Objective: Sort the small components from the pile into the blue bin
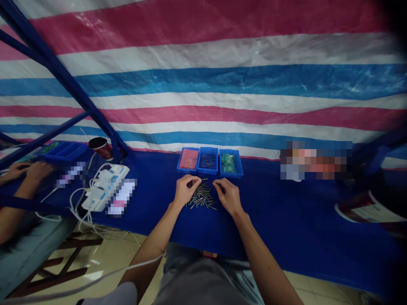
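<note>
My left hand (185,191) is closed in a pinch at the left edge of a loose pile of thin brass-coloured rods (201,197) on the blue table. One thin rod (204,179) sticks out to the right from its fingertips. Just right of the pile, my right hand (228,195) has thumb and fingers pressed together; anything between them is too small to make out. Behind the hands stand three small blue bins: the left bin (188,171) holds a pink packet, the middle bin (207,171) dark thin pieces, the right bin (231,174) green packets.
White power strips (104,186) with tangled cables lie to the left, near a dark red cup (101,147). Another cup (370,208) is at the far right. Beyond a blue metal frame (70,91), a co-worker's hands (36,171) rest near another blue tray (65,150).
</note>
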Demonstrator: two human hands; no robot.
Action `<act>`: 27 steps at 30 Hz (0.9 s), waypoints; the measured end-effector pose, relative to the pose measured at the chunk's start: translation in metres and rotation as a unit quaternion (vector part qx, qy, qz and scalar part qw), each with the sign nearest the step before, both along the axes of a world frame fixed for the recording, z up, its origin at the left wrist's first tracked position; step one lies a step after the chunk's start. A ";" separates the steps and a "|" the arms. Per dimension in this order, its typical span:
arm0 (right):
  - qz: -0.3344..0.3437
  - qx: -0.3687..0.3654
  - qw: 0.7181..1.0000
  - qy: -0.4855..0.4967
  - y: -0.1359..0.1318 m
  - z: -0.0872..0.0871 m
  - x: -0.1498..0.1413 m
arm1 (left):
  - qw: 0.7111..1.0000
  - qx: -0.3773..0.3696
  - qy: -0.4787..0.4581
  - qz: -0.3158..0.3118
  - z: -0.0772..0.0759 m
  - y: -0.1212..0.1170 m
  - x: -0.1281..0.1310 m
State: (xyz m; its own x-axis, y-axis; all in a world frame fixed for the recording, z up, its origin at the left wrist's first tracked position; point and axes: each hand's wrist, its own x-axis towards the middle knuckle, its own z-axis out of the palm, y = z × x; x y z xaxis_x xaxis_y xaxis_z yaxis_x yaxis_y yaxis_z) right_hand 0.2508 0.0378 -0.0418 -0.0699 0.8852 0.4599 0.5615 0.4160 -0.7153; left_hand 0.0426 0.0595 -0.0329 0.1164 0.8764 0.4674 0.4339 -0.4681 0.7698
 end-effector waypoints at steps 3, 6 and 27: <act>-0.002 0.002 1.000 0.001 0.000 0.001 0.001 | 0.999 0.025 -0.006 0.026 0.011 0.006 0.003; -0.006 0.005 1.000 -0.001 0.000 0.001 0.002 | 0.998 0.045 -0.005 0.041 0.028 0.023 0.012; 0.035 -0.040 0.993 -0.104 0.011 -0.023 0.001 | 1.000 0.000 0.009 0.028 0.000 -0.011 -0.010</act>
State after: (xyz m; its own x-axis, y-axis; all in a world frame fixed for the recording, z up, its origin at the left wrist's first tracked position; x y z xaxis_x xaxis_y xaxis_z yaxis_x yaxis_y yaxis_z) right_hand 0.2522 0.0486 -0.0645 -0.2185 0.9077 0.3583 0.6723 0.4062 -0.6189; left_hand 0.0324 0.0486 -0.0334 0.0755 0.8814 0.4663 0.4738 -0.4432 0.7610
